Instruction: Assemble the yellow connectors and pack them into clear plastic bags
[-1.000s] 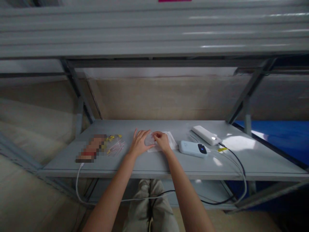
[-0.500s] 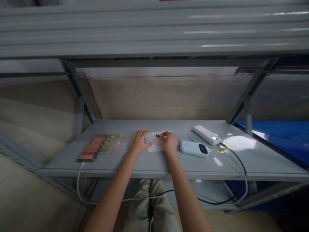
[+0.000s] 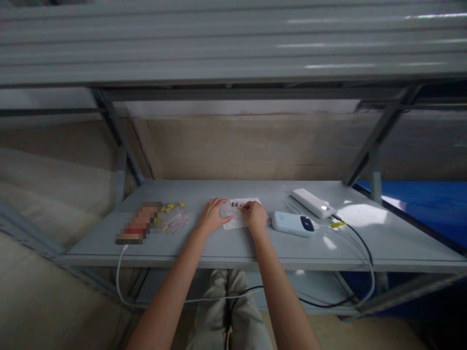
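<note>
A white paper sheet [image 3: 235, 223] lies on the grey shelf between my hands. My left hand [image 3: 213, 215] rests at its left edge, thumb and fingers apart around a clear, whitish piece [image 3: 226, 209] that looks like a plastic bag. Fingers pinched, my right hand [image 3: 255, 215] is over the right part of the sheet. It grips a small thin yellow piece [image 3: 239, 207], whose kind I cannot make out. Several small dark pieces [image 3: 236, 203] sit in a row on the sheet just beyond my right fingertips.
Left on the shelf [image 3: 219, 250] are a phone with a pixelated screen [image 3: 140, 223], several yellow bits [image 3: 170, 207] and thin pinkish-white sticks [image 3: 177, 222]. A light blue power bank [image 3: 292, 223] and a white one [image 3: 312, 202] lie right. Cables [image 3: 365, 248] hang over the front edge.
My right hand has moved slightly back, so more of the dark row and the sheet's far edge shows. The left hand has shifted only a little.
</note>
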Demonstrator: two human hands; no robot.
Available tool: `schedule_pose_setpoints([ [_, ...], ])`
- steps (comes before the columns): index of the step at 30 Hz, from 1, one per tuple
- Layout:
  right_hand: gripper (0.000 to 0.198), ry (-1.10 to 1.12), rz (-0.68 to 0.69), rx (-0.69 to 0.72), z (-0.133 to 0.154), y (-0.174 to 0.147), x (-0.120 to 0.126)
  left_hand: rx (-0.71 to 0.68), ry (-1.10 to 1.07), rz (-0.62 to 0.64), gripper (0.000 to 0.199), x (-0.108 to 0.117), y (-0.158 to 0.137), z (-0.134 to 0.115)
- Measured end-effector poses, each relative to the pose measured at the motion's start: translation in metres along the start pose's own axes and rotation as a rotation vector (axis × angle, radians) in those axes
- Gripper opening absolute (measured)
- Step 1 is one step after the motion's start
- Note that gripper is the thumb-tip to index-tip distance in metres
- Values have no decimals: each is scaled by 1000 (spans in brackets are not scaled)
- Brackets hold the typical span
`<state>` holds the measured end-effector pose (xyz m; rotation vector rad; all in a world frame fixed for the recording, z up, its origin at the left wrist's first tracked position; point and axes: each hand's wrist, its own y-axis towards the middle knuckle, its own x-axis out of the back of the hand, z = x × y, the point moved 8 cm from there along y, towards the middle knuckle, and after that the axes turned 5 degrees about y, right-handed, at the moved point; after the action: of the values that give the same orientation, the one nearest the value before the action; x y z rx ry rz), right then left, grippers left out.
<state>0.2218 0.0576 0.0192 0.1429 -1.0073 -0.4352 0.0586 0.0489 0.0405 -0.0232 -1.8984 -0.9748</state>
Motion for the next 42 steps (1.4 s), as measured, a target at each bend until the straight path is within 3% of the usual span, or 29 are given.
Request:
schedule_pose_setpoints([
  [4, 22, 174, -57, 28, 6, 2, 5, -1, -8, -2, 52, 1, 0, -1],
  [7, 26, 441, 102, 147, 21, 4, -11, -8, -33, -16, 51, 3, 1, -2],
  [9, 26, 503, 162, 208, 29, 5, -17, -7, -48, -28, 49, 4, 2, -2],
  [11, 26, 464, 123, 191, 27, 5, -14, -3, -57, -36, 48, 5, 2, -1],
  [16, 31, 285, -151, -21, 2, 1, 19, 20, -61, -60, 46, 7, 2, 1],
  [23, 15, -17, 24, -89, -5, -6, 11, 33, -48, -61, 46, 7, 2, 3],
  [26, 19, 112, 20, -31, 2, -2, 8, 22, -50, -30, 47, 4, 3, 2],
  [30, 30, 338, 150, 127, 20, 1, -6, 12, -58, -17, 47, 3, 3, 0],
  [32, 30, 302, 130, 147, 22, 1, -5, 16, -60, -26, 46, 4, 3, 1],
  [36, 23, 109, -42, 65, 14, -1, 10, 30, -53, -45, 44, 5, 3, 3],
  [42, 17, -84, 1, 72, 14, -4, 5, 36, -51, -42, 43, 4, 3, 4],
])
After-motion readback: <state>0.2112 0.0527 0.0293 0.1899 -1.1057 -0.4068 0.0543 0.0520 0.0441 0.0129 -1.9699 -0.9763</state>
